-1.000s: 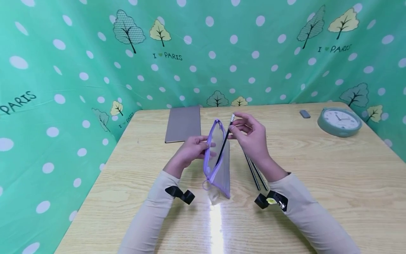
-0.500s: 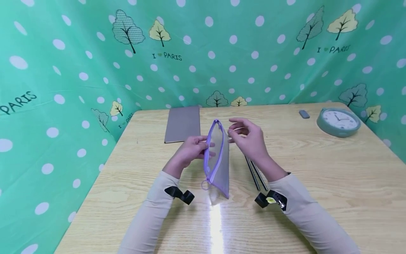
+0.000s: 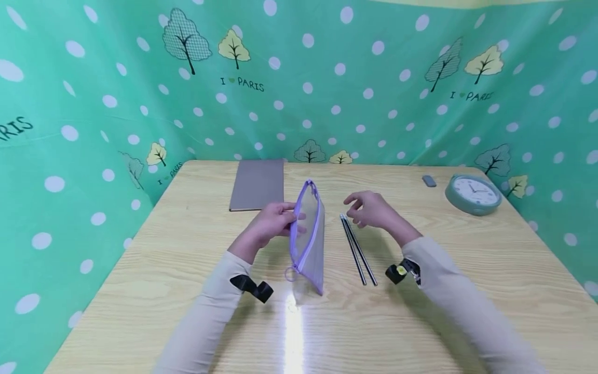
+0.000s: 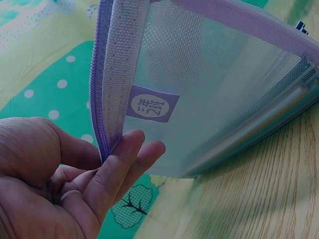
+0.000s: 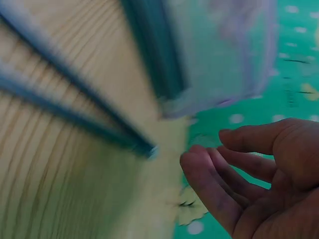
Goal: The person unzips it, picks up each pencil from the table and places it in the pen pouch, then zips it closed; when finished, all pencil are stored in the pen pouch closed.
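Observation:
My left hand (image 3: 273, 223) pinches the zipped edge of a see-through mesh pencil pouch (image 3: 315, 249) with purple trim, keeping its mouth spread. In the left wrist view, thumb and fingers clasp that edge beside a small purple label (image 4: 152, 104). Slim pencil-like shapes (image 4: 249, 129) show through the mesh along the pouch's bottom. Right of the pouch, two dark pencils (image 3: 356, 249) lie on the table, their white-tipped ends together at the far end. Just above those ends is my right hand (image 3: 371, 209), fingers loosely bent and holding nothing, apart from the pencils.
A grey notebook (image 3: 258, 184) lies at the back left of the wooden table (image 3: 397, 327). Toward the back right are a small grey-blue object (image 3: 429, 181) and a round green clock (image 3: 473, 195). A green polka-dot curtain (image 3: 308, 104) hangs behind.
The right hand let a pencil go into the pouch, then moved right and lower, over the ends of the two pencils. The left hand still holds the pouch. The head view has shifted slightly.

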Available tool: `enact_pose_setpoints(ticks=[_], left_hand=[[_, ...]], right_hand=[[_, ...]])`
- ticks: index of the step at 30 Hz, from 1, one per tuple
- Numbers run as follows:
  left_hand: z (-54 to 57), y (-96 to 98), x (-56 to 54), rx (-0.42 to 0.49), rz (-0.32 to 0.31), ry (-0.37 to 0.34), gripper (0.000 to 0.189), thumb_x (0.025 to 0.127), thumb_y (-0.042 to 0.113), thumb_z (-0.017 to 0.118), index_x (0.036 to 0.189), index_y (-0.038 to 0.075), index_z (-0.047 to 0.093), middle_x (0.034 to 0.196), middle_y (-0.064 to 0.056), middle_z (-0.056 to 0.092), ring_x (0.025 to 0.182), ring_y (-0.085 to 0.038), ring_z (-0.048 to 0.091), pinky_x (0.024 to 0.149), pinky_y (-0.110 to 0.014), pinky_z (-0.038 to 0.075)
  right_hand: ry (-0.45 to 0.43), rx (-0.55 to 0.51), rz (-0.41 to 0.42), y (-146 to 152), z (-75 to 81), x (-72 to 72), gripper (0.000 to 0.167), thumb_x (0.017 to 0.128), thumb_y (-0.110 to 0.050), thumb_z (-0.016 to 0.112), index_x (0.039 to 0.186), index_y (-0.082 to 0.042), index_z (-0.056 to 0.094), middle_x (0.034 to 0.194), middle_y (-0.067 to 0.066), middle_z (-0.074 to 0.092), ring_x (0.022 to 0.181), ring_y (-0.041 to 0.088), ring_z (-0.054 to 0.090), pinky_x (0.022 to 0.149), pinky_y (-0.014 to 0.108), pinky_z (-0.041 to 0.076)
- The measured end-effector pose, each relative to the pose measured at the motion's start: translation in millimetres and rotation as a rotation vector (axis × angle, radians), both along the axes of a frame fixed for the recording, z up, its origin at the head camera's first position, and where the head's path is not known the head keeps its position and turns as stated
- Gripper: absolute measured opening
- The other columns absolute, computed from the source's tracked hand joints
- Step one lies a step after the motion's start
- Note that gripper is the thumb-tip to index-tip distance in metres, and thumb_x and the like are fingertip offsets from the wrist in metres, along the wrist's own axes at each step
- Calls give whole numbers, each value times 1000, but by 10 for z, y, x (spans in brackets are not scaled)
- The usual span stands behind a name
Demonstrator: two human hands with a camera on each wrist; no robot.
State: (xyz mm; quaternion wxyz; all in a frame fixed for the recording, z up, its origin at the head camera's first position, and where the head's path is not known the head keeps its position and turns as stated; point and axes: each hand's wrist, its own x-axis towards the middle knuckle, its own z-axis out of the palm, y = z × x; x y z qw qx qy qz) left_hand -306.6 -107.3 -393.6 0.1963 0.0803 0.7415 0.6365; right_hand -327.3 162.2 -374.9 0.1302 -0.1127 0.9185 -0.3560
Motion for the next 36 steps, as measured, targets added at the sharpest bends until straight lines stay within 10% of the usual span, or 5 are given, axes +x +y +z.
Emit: enact_pose_setpoints(ticks=[9,22,27,36], left_hand=[[-29,11,31,-1,2,-19,42,107,0,44,147,-12,46,137,-29,62,98,-29,77,88,-37,64],[30,6,16,-7,4,-4,42,107,-2,44,148,-12,45,137,-28,62,96,-29,77,87,-37,65],[22,-2,39,-6,3,-12,43,107,-1,44,148,-12,44,138,-29,61,99,-31,76,88,-37,65],[38,-1,33,-6,5,5,42,108,0,43,148,-12,45,138,-29,61,98,-30,77,87,-37,65]], right_hand=[[-128,207,19,-11,-332,-300,34,95,1,64,127,10,64,74,14,72,59,17,70,57,30,65],[-110,162,-86,-120,-380,-358,34,87,6,65,120,9,69,85,18,71,62,18,73,59,28,65],[-115,29,-115,-43,-325,-335,40,87,4,62,127,9,65,93,22,73,63,18,73,63,32,66],[40,-511,-270,36,106,-146,43,98,5,59,140,9,55,111,20,60,75,11,69,77,31,66]])
